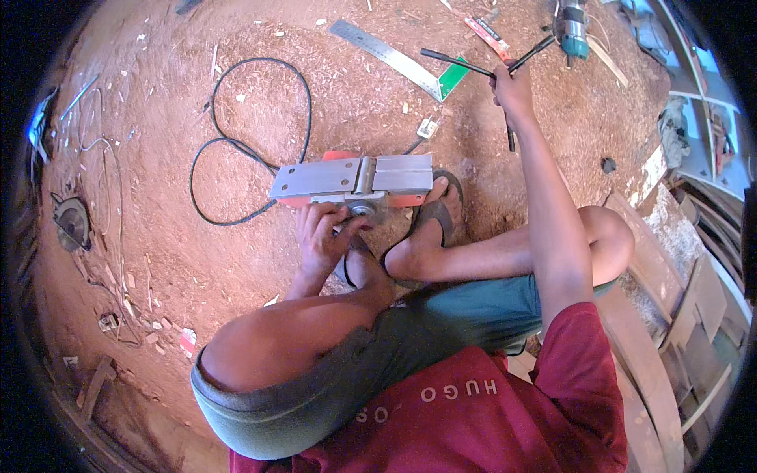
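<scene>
An electric hand planer point(318, 178) with an orange body lies with its flat metal sole facing up, in front of my feet. Fingers bent, my left hand point(322, 236) grips the planer's near side, beside a round metal part point(362, 211). Exactly what the thumb and fingertips touch there is partly hidden. Out to the far right, my right hand point(513, 96) is closed around a black three-armed socket wrench point(457, 61). Its arms stick out left, up to the right and down past my wrist, above the ground.
A black cord point(309, 94) loops left of the planer; a white plug point(428, 128) lies beyond it. Farther off are a try square point(378, 52) with a green handle, a red strip-like item point(486, 36) and a green power tool point(575, 35). Boards point(702, 303) lean at right.
</scene>
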Demonstrator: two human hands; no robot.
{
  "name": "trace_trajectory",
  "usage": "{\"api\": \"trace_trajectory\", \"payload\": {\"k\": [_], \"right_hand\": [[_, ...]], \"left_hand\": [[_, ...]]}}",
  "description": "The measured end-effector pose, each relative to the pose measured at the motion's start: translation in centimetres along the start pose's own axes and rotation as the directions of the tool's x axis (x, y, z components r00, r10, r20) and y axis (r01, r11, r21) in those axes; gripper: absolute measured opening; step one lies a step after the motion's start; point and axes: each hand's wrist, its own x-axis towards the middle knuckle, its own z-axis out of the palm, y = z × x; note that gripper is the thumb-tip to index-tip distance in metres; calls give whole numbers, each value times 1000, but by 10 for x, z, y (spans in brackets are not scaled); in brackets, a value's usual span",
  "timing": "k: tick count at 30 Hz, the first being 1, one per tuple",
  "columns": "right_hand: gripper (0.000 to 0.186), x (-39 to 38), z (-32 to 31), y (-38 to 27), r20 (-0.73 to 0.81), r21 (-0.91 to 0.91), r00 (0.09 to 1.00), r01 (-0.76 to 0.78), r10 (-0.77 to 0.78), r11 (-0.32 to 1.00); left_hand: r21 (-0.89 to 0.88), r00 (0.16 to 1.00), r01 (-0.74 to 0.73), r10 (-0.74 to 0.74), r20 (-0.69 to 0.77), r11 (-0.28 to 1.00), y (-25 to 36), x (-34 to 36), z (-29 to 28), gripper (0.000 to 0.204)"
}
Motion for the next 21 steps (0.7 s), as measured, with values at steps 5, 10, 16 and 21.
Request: {"api": "trace_trajectory", "payload": {"k": [5, 10, 16, 21], "right_hand": [[34, -31, -15, -43, 232, -22, 938, 270, -258, 963], [37, -84, -4, -121, 539, -290, 715, 654, -446, 698], [30, -143, 30, -205, 790, -485, 577, 795, -208, 364], [23, -142, 60, -212, 852, -452, 493, 862, -174, 230]], "left_hand": [[38, 998, 29, -27, -53, 999, 3, 2, 2, 32], [85, 995, -1, 9, -97, 996, 3, 4, -1, 32], [105, 991, 57, -43, -128, 993, -7, -9, -1, 32], [126, 992, 105, -94, -89, 987, 0, -6, 4, 30]]}}
